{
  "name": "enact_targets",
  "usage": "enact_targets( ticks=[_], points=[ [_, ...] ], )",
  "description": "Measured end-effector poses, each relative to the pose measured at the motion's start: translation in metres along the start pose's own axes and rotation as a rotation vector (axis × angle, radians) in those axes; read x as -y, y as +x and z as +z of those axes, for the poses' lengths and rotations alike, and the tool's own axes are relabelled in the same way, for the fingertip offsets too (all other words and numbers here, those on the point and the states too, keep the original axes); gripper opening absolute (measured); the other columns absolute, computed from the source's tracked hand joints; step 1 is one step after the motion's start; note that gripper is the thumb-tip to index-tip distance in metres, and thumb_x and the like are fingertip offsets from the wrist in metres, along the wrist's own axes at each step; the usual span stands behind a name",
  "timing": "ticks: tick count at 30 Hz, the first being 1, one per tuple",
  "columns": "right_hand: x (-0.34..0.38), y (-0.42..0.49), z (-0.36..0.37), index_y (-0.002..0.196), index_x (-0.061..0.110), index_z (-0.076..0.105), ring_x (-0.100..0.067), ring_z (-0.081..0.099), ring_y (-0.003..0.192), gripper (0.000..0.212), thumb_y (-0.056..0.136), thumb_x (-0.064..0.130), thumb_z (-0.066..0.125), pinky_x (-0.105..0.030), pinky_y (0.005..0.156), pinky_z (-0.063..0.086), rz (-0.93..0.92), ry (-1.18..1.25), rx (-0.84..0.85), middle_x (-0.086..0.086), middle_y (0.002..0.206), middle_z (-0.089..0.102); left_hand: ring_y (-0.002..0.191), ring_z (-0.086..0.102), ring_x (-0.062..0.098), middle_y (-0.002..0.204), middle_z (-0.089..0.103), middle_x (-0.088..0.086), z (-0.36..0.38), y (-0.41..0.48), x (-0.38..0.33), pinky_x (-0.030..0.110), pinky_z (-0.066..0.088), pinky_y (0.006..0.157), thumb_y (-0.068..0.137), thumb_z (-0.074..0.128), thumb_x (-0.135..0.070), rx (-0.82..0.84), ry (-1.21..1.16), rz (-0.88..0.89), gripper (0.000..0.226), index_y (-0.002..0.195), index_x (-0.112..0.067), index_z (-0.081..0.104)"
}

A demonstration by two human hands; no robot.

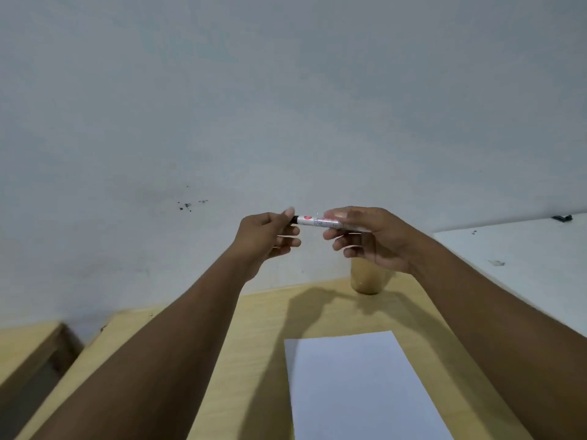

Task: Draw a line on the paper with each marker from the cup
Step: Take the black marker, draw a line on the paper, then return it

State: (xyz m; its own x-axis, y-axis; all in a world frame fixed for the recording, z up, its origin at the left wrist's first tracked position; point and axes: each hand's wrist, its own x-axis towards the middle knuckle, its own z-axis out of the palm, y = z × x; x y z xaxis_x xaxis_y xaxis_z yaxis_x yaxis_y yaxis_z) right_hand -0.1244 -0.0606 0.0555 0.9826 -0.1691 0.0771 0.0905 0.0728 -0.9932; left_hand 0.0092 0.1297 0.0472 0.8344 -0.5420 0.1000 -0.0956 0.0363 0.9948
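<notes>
A white marker (313, 221) with a red mark on its barrel lies level in the air between both hands, above the far end of the table. My left hand (266, 238) pinches its dark cap end. My right hand (370, 238) grips the barrel. Below my right hand stands a tan cup (370, 279), its top hidden behind the hand; I cannot tell what it holds. A blank white sheet of paper (359, 385) lies flat on the table near me.
The light wooden table (263, 328) stands against a pale wall (286, 106). A second wooden surface (25, 347) sits to the left across a gap. A white surface (524, 249) with a small dark object (562, 217) lies to the right.
</notes>
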Motion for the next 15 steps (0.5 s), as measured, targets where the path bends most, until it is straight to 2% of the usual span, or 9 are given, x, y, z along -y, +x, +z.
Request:
enact_targets(
  ticks=[2,4,7,9,12,15],
  points=[
    [-0.01,-0.001,0.016,0.117,0.012,0.071,-0.02,0.073,0.08,0.038,0.086,0.033,0.068,-0.03,0.068,0.054,0.036,0.23,0.053,-0.009,0.096,0.077,0.076,0.073,0.023,0.086,0.075,0.004,-0.013,-0.011,0.012,0.032,0.056,0.073,0.092,0.071,-0.041,0.005,-0.075,-0.049,0.032,0.103,-0.011,0.077],
    [-0.027,0.002,0.034,0.115,0.013,0.073,-0.02,0.074,0.081,0.04,0.083,0.037,0.07,-0.031,0.068,0.054,0.051,0.351,0.044,-0.007,0.093,0.077,0.074,0.071,0.023,0.085,0.074,0.005,-0.021,-0.022,0.024,0.033,0.056,0.075,0.092,0.07,-0.042,0.004,-0.113,-0.074,0.032,0.102,-0.012,0.077],
    [-0.058,0.011,0.064,0.103,0.014,0.074,-0.017,0.07,0.068,0.031,0.086,0.04,0.073,-0.029,0.062,0.05,0.11,0.31,-0.057,-0.005,0.08,0.074,0.069,0.068,0.023,0.08,0.072,0.006,-0.026,-0.034,0.043,0.034,0.054,0.07,0.096,0.064,-0.045,0.021,-0.032,-0.114,0.037,0.102,-0.01,0.074],
    [-0.077,0.017,0.078,0.096,0.013,0.071,-0.015,0.067,0.058,0.022,0.091,0.035,0.071,-0.026,0.055,0.048,0.129,0.289,-0.116,-0.005,0.071,0.071,0.064,0.065,0.023,0.072,0.067,0.006,-0.029,-0.04,0.054,0.035,0.052,0.068,0.101,0.056,-0.046,0.046,0.048,-0.152,0.039,0.093,-0.01,0.067],
    [-0.093,0.02,0.082,0.096,0.009,0.066,-0.017,0.065,0.058,0.01,0.096,0.019,0.067,-0.024,0.055,0.05,0.108,0.27,-0.083,-0.01,0.072,0.068,0.057,0.058,0.023,0.062,0.052,0.003,-0.035,-0.045,0.069,0.036,0.048,0.068,0.106,0.045,-0.043,0.081,0.062,-0.197,0.04,0.08,-0.014,0.052],
    [-0.096,0.02,0.074,0.096,0.006,0.065,-0.021,0.066,0.063,0.006,0.097,0.012,0.065,-0.026,0.061,0.052,0.078,0.175,-0.004,-0.012,0.074,0.07,0.052,0.049,0.021,0.06,0.037,0.0,-0.037,-0.046,0.081,0.033,0.045,0.064,0.108,0.04,-0.042,0.122,-0.018,-0.223,0.041,0.076,-0.016,0.046]
  ],
)
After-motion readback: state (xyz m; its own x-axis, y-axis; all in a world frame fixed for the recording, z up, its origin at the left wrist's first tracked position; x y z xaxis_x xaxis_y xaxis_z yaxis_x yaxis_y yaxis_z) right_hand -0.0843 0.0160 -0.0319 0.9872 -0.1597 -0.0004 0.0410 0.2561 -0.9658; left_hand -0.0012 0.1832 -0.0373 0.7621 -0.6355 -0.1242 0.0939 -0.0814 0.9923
